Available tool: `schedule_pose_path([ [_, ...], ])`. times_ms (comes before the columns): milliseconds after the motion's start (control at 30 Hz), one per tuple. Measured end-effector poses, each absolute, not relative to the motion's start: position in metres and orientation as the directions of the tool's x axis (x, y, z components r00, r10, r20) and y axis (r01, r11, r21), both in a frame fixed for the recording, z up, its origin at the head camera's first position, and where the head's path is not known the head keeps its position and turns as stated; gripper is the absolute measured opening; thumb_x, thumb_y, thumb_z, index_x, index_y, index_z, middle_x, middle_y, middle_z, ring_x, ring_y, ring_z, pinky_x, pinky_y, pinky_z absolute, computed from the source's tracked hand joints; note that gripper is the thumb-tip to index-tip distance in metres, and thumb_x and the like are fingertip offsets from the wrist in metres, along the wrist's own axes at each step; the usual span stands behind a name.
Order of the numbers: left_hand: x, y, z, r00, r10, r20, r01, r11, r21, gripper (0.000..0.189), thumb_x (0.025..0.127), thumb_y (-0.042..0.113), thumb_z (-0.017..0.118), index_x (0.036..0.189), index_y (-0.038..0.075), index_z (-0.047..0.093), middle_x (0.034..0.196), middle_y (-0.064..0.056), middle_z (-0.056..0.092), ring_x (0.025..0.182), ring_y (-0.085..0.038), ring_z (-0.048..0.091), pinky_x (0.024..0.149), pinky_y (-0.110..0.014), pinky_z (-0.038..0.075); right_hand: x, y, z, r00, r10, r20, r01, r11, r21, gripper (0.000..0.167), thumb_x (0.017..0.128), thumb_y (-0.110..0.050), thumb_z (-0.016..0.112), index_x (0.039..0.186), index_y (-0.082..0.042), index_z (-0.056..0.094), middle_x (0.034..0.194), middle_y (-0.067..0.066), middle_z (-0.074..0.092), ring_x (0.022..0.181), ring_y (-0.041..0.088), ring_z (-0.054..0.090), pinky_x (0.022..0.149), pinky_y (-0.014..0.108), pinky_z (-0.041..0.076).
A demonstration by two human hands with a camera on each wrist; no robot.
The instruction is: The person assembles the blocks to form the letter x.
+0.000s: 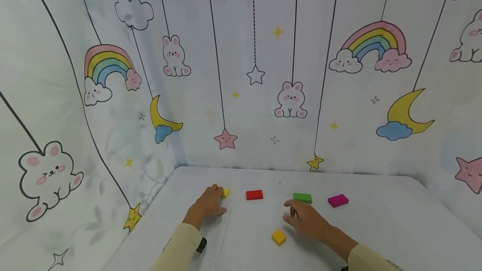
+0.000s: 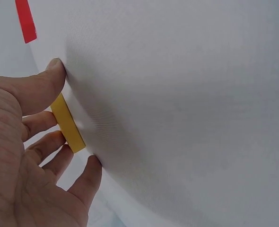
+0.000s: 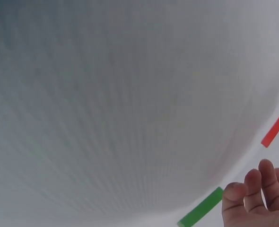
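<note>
At the table's left, my left hand (image 1: 207, 204) rests around a yellow block (image 1: 225, 193). The left wrist view shows that yellow block (image 2: 67, 124) with several fingers behind it, while the thumb stays apart from it and touches the tabletop. Over the right half of the table, my right hand (image 1: 306, 221) hovers with loosely bent fingers and holds nothing. Just beyond it lies a green block (image 1: 303, 198), and an orange-yellow block (image 1: 279, 237) lies to its near left. A red block (image 1: 254, 195) sits between the two hands, toward the back.
A magenta block (image 1: 338, 200) lies right of the green one. Beside the left sleeve is a small black object (image 1: 201, 245), partly covered. The white table (image 1: 248, 246) ends at a curtain (image 1: 248, 112) printed with rabbits, stars and rainbows.
</note>
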State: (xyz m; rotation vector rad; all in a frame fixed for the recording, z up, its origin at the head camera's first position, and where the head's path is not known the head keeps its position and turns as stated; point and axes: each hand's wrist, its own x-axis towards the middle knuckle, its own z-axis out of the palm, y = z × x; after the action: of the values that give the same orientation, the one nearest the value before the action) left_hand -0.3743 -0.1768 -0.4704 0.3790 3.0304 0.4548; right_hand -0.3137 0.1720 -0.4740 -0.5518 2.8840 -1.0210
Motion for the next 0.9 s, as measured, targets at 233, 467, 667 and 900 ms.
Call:
schedule_pose_path([
  [233,-0.374,-0.176,-0.472,-0.969,0.247,-0.024,0.23,0.93,0.287,0.059,0.087,0.03,0.081,0.135,0.007,0.053,0.127,-0.009,0.052,0.119,-0.028,0.05,0.098,-0.053,0.049,-0.319,0.175,-0.472,-0.954,-0.28,0.105,-0.289,0.769,-0.57,0.037,0.095,-0.028,0.072,0.127,-0.012,0.062,0.094,-0.006,0.058,0.081,0.012,0.053,0.07,0.028,0.05],
  [467,-0.371,-0.175,-0.468,-0.969,0.246,-0.013,0.232,0.93,0.284,0.057,0.088,0.03,0.081,0.133,0.008,0.054,0.127,-0.009,0.052,0.12,-0.027,0.05,0.098,-0.053,0.049,-0.323,0.176,-0.472,-0.958,-0.258,0.128,-0.286,0.812,-0.509,0.035,0.094,-0.027,0.073,0.125,-0.013,0.063,0.095,-0.007,0.06,0.088,0.011,0.054,0.08,0.035,0.053],
  [667,-0.371,-0.176,-0.466,-0.968,0.252,-0.01,0.238,0.929,0.284,0.056,0.088,0.029,0.08,0.133,0.007,0.054,0.127,-0.01,0.051,0.12,-0.029,0.049,0.098,-0.053,0.049,-0.325,0.178,-0.472,-0.951,-0.252,0.179,-0.308,0.827,-0.471,0.038,0.095,-0.025,0.072,0.129,-0.01,0.061,0.106,0.0,0.063,0.097,0.015,0.057,0.089,0.043,0.054],
  [900,-0.372,-0.176,-0.466,-0.966,0.258,-0.023,0.24,0.926,0.291,0.055,0.088,0.029,0.08,0.131,0.007,0.054,0.126,-0.01,0.051,0.119,-0.029,0.049,0.097,-0.053,0.049,-0.332,0.184,-0.474,-0.93,-0.263,0.257,-0.347,0.86,-0.375,0.047,0.092,-0.025,0.075,0.134,-0.008,0.06,0.128,0.006,0.063,0.116,0.024,0.05,0.097,0.047,0.052],
])
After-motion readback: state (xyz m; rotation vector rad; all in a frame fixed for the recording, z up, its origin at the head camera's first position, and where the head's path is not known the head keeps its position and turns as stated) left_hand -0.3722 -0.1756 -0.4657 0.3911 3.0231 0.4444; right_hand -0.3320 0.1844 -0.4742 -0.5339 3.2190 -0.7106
